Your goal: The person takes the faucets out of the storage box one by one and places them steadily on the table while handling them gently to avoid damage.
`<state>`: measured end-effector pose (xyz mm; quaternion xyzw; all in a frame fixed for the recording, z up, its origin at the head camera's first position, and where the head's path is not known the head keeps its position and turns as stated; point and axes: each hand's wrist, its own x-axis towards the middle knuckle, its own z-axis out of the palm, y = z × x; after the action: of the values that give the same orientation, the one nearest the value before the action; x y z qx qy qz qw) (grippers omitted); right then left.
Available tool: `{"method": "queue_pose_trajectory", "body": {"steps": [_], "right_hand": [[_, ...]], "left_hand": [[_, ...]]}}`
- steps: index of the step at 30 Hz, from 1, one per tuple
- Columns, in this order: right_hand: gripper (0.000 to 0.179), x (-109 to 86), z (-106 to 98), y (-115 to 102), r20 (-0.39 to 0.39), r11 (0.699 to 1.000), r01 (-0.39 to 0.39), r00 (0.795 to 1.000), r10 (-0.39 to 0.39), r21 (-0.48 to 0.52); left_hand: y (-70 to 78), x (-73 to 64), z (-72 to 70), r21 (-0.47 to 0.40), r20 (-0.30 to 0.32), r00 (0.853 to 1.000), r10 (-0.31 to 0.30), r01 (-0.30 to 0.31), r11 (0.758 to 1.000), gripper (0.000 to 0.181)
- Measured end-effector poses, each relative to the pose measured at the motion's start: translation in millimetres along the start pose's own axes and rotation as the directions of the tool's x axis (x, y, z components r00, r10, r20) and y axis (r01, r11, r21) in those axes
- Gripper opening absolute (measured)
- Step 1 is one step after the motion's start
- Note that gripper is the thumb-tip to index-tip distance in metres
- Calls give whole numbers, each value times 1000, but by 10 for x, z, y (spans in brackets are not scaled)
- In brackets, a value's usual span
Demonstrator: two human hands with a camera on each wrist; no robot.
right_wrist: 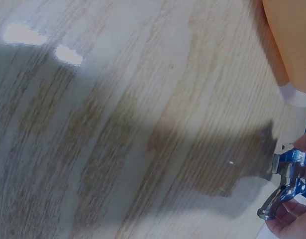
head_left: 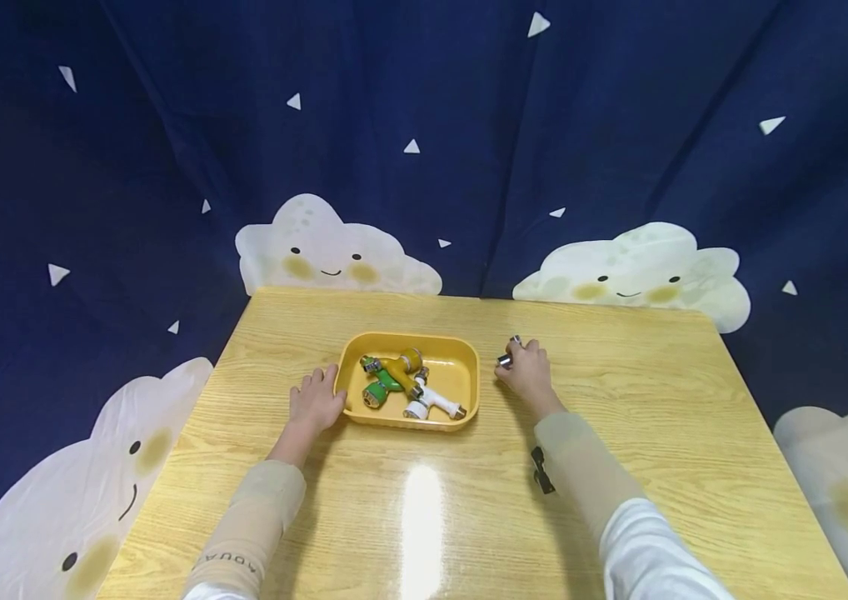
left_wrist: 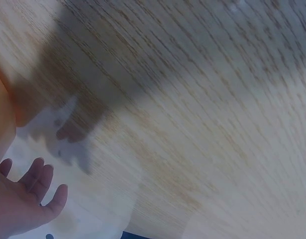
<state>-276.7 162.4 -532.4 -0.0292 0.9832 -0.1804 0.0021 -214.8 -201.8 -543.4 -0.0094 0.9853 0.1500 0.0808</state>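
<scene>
A shiny chrome tap-like fitting (head_left: pixel 504 361) is pinched by my right hand (head_left: pixel 531 372), to the right of the yellow tray. In the right wrist view, thumb and fingers hold the chrome piece (right_wrist: pixel 284 174) above the table, and part of the hand is cut off by the frame. My left hand (head_left: pixel 316 400) lies against the tray's left side with its fingers loosely extended, as the left wrist view also shows. Inside the yellow tray (head_left: pixel 364 337) lie a yellow fitting (head_left: pixel 396 372), a green fitting (head_left: pixel 386 381) and a white fitting (head_left: pixel 439 402), crossing one another.
The wooden table (head_left: pixel 619 383) extends on both sides of the tray. Behind it hangs a dark blue curtain (head_left: pixel 469 100) with white triangles and smiling clouds. A black clip-like object (head_left: pixel 541 471) shows beside the right forearm.
</scene>
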Motion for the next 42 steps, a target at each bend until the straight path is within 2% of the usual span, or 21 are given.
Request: {"method": "queue_pose_trajectory", "body": {"steps": [19, 42], "right_hand": [[42, 8, 103, 89, 117, 993, -98, 989, 89, 73], [51, -5, 111, 84, 133, 995, -86, 988, 78, 51]], "left_hand": [[13, -4, -9, -13, 4, 1000, -9, 9, 1000, 55], [21, 2, -2, -8, 3, 1000, -16, 16, 1000, 55]]}}
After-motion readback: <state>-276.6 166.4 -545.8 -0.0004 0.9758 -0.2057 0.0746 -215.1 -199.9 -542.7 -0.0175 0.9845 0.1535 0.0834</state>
